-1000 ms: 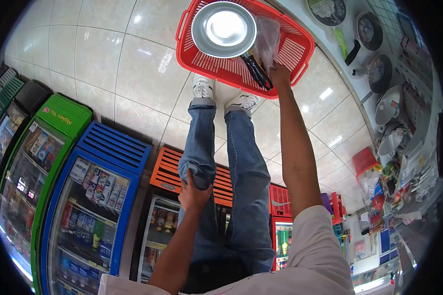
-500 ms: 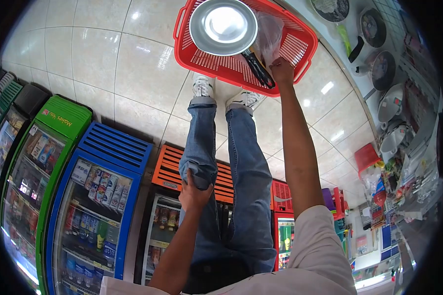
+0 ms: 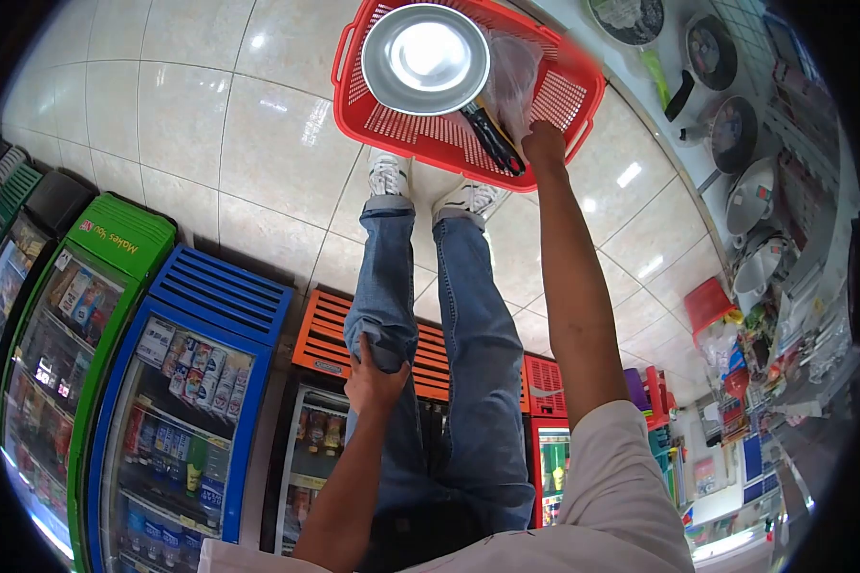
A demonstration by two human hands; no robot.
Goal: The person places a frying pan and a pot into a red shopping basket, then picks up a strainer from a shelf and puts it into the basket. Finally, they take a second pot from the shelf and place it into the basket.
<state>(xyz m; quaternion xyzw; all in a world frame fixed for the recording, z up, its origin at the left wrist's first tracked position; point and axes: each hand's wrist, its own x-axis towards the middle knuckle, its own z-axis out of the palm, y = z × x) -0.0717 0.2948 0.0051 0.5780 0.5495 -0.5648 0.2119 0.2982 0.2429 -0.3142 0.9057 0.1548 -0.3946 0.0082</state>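
Note:
A red plastic basket (image 3: 428, 153) sits on the tiled floor just beyond my shoes. Inside it lies a silver frying pan (image 3: 424, 61) with a black handle (image 3: 493, 139), and beside the pan is a clear plastic bag (image 3: 514, 76). My right hand (image 3: 545, 145) reaches into the basket's near right part, fingers closed at the lower end of the bag; the fingertips are partly hidden. On the knee of my jeans (image 3: 382, 277) rests my left hand (image 3: 373, 382), thumb and fingers apart, holding nothing.
Drinks fridges, one green (image 3: 124, 234), one blue (image 3: 222, 286) and one orange-topped (image 3: 330, 334), line the left and near side. Several pans (image 3: 733, 134) are on a display shelf to the right. A red container (image 3: 707, 304) stands farther down that side.
The view has shifted a little, so the basket appears slightly lower and farther left. My right hand stays by the bag, its wrist turned slightly. My left hand stays on the knee.

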